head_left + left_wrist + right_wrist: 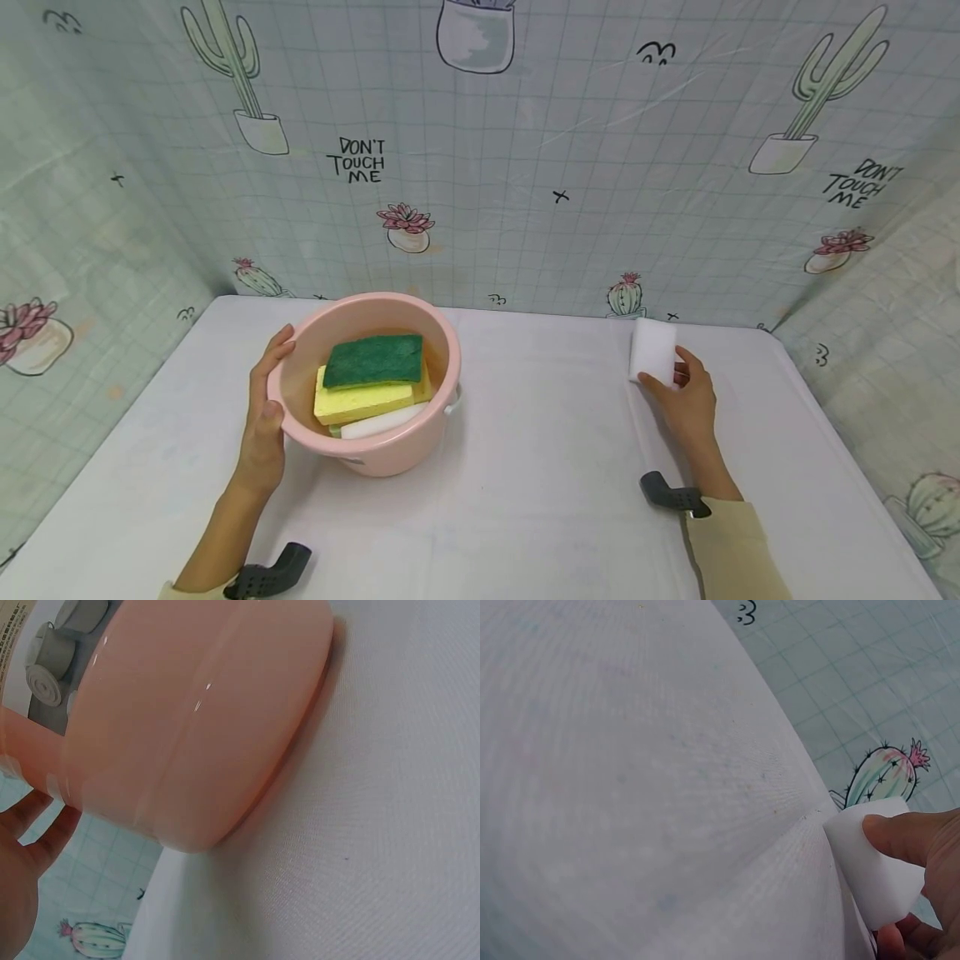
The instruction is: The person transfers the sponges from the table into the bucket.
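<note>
A pink plastic bucket stands on the left half of the table, its open top facing up. My left hand grips it by the left side of the rim; the left wrist view shows the fingers against its wall. Inside lie a yellow sponge with a green scouring pad over it, and a white sponge block lower down. Over at the right, my right hand pinches another white sponge block between thumb and fingers, near the table's back edge.
A white cloth covers the table. Behind it rises a grid-patterned curtain printed with cacti, which also hangs along both sides. The bucket's handle joint sticks out on its right side.
</note>
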The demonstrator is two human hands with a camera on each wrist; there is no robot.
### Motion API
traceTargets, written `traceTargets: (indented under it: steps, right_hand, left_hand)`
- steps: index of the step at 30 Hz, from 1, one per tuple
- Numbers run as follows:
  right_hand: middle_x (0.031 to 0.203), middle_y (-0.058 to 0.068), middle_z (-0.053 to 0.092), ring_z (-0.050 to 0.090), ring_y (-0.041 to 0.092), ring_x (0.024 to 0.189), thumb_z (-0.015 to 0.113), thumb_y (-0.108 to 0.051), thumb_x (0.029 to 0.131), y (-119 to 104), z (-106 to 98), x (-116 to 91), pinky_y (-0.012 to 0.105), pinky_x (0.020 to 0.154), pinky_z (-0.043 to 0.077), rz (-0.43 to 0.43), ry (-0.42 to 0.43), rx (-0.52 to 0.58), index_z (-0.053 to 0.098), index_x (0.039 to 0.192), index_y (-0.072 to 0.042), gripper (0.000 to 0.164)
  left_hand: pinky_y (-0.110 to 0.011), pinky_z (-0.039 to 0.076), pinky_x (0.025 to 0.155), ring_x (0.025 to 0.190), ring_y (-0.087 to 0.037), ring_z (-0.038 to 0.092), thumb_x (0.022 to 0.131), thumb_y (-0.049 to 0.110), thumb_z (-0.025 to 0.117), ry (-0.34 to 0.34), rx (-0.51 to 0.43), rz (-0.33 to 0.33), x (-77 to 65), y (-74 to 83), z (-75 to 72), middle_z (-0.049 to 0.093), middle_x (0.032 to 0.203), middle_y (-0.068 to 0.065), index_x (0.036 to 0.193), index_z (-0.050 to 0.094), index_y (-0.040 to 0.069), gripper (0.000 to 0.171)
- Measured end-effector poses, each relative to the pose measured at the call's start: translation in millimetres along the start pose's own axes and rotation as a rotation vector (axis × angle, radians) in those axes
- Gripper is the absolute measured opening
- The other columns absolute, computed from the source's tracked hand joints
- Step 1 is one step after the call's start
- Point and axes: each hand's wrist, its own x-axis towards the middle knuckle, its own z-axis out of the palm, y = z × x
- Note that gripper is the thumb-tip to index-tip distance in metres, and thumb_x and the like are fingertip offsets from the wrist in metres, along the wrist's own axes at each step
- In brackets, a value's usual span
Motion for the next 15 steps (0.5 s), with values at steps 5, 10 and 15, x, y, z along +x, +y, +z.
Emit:
traceTargets:
  steps: [5,10,15]
  right_hand:
    - [0.133,0.025,0.043,0.043,0.038,0.115,0.067,-0.027,0.09,1.5,-0.6,0.5,0.052,0.096,0.04,0.001,-0.005,0.008,0.026,0.15,-0.008,0.075]
    - [0.132,0.024,0.045,0.045,0.036,0.111,0.065,-0.025,0.091,2.6,0.2,0.6,0.048,0.09,0.041,-0.003,0.012,0.019,0.028,0.15,-0.011,0.072]
    - [0.13,0.02,0.047,0.047,0.032,0.108,0.063,-0.023,0.093,2.2,0.3,1.1,0.041,0.086,0.043,-0.002,0.034,0.018,0.031,0.15,-0.017,0.066]
  left_hand:
    - [-0.031,0.019,0.109,0.14,-0.028,0.014,0.097,0.038,0.042,0.002,-0.006,0.001,0.3,0.0,0.0,0.012,0.156,-0.014,0.146,0.028,0.003,0.062]
    - [-0.031,0.018,0.109,0.14,-0.028,0.014,0.097,0.037,0.041,-0.001,-0.004,0.01,0.4,-0.8,-0.3,0.012,0.156,-0.014,0.146,0.028,0.002,0.062]
    - [-0.03,0.018,0.11,0.14,-0.028,0.014,0.097,0.038,0.041,-0.002,-0.004,0.007,0.3,-0.7,-0.2,0.012,0.156,-0.015,0.146,0.028,0.002,0.062]
